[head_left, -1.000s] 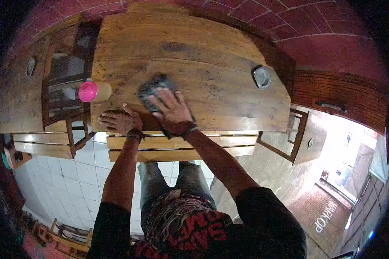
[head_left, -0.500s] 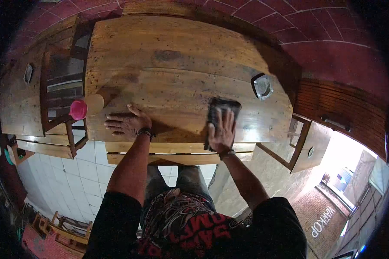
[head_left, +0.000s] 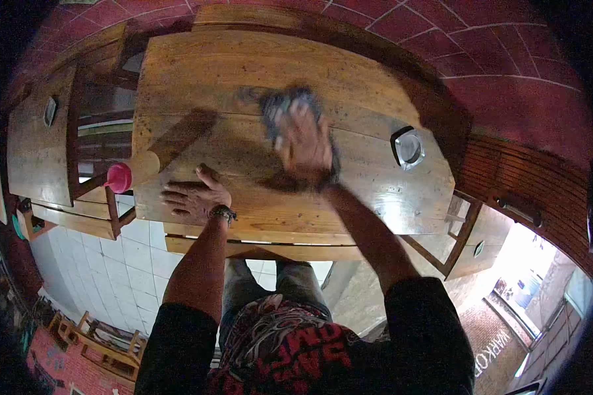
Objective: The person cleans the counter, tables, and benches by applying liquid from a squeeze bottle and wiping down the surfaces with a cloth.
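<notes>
My left hand [head_left: 194,197] lies flat near the front left of the wooden table [head_left: 244,59], fingers spread, holding nothing. My right hand [head_left: 304,141] is pressed over a dark cloth [head_left: 283,105] near the table's middle. Both are smeared by motion, and the palm hides part of the cloth. Left of my left hand, a pale bottle or container [head_left: 145,163] with a pink top [head_left: 118,178] stands at the table's left edge. To the right of the cloth sits a glass ashtray [head_left: 408,148] with a dark rim.
A wooden bench [head_left: 263,252] runs along the table's front edge, by my legs. Another table [head_left: 39,151] with an ashtray stands at the left. A further small table [head_left: 474,253] is beyond the right end. A slatted wooden surface [head_left: 527,191] lies at the far right.
My right hand and the cloth have moved away from the front edge and to the left, to the table's middle. My left hand has stayed in place. The view has shifted slightly.
</notes>
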`<state>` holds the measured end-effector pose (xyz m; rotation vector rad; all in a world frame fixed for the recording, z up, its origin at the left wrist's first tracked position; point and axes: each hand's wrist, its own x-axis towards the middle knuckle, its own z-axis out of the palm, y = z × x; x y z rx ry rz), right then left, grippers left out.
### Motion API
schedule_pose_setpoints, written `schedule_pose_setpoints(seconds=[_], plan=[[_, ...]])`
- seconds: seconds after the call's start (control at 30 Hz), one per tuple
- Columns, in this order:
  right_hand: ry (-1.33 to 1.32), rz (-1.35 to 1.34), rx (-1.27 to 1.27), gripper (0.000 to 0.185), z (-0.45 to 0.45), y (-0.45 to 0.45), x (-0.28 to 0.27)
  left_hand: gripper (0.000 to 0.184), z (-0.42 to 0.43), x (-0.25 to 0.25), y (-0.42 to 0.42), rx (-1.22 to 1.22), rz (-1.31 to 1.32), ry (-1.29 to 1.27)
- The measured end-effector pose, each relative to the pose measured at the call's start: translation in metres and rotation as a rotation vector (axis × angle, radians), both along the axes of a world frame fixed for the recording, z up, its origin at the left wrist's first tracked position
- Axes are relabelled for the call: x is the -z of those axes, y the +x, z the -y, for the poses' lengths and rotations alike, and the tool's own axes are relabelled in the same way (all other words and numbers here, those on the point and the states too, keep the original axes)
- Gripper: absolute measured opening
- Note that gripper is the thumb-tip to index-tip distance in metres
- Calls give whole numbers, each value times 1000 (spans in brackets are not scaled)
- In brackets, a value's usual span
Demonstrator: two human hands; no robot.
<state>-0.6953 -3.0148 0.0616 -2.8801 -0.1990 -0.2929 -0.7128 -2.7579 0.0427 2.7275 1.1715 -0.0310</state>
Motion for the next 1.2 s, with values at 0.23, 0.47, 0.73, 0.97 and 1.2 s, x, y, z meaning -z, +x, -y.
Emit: schedule_pose_setpoints(seconds=[0.23,0.47,0.73,0.97,1.2], plan=[[142,-400,-607,69,-8,-116,-5,110,0,2,0,4,0,52],[45,102,169,63,46,140,21,105,2,-8,4,26,-87,51],[6,-155,-317,68,-49,20,-25,105,0,-10,-2,33,-13,27],[-23,-271,-474,68,38,-61,-16,104,0,-15,0,39,-48,36],[-66,-35,266,68,37,168,26,103,1,-16,0,52,-54,43]])
